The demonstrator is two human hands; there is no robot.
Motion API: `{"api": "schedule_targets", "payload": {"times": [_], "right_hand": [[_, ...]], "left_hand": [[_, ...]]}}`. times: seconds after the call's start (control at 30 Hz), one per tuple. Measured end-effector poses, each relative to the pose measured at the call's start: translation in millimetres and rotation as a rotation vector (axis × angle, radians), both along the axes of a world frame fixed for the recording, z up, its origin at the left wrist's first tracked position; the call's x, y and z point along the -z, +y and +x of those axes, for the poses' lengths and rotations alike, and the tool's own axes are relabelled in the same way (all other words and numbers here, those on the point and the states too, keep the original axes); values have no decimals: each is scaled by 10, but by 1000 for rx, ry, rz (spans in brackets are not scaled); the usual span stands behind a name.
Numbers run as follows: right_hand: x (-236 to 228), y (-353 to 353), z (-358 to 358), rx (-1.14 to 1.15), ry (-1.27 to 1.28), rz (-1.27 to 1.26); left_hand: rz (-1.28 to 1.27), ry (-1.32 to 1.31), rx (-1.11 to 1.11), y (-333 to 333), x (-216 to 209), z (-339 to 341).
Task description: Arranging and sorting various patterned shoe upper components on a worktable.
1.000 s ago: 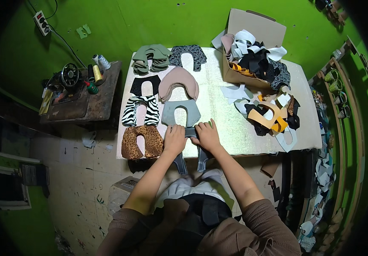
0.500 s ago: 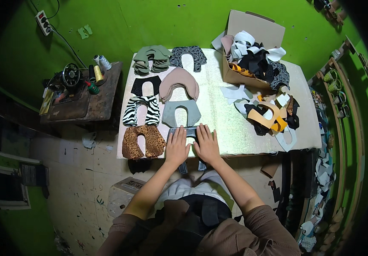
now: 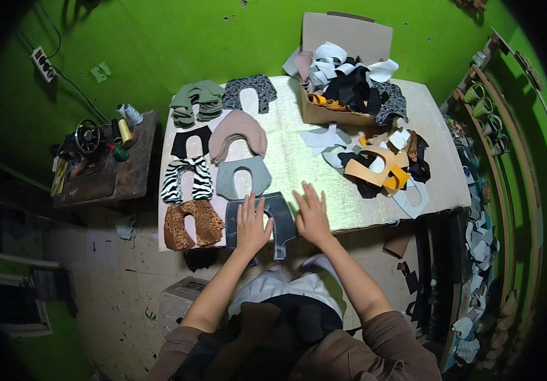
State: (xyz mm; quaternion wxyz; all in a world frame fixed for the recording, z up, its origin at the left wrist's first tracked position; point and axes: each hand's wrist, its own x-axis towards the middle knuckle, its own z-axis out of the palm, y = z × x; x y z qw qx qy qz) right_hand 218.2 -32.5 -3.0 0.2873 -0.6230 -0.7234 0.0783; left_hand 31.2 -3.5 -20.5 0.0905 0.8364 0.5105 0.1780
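Overlapping a dark cutout (image 3: pixel 282 225): left hand (image 3: pixel 253 225) (right hand (image 3: pixel 313 222) alongside), each grip spread, empty.

No word, number or sign can be read — the small dark print (image 3: pixel 192 286) on top of the squarish brown cardboard box (image 3: pixel 173 306), which stands on the pale tiled floor (image 3: pixel 118 286), is too blurred to make out.

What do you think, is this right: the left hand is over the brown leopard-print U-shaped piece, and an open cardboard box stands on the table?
Not quite: the head view shows the left hand over the dark grey U-shaped piece; the open cardboard box does stand on the table.
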Motion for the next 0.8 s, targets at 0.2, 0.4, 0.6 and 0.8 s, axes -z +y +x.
{"api": "schedule_targets", "payload": {"times": [0.2, 0.4, 0.6, 0.8], "right_hand": [[-226, 151, 1271, 81, -31, 216], [-590, 319, 2334, -23, -254, 88], [-542, 482, 3040, -302, -515, -60], [-669, 799, 3243, -460, -200, -82]], "left_hand": [[12, -186, 177, 183, -261, 1087], [-8, -224, 346, 195, -310, 2259], [45, -115, 369, 326, -352, 2921], [-78, -185, 326, 340, -383, 3088]]}}
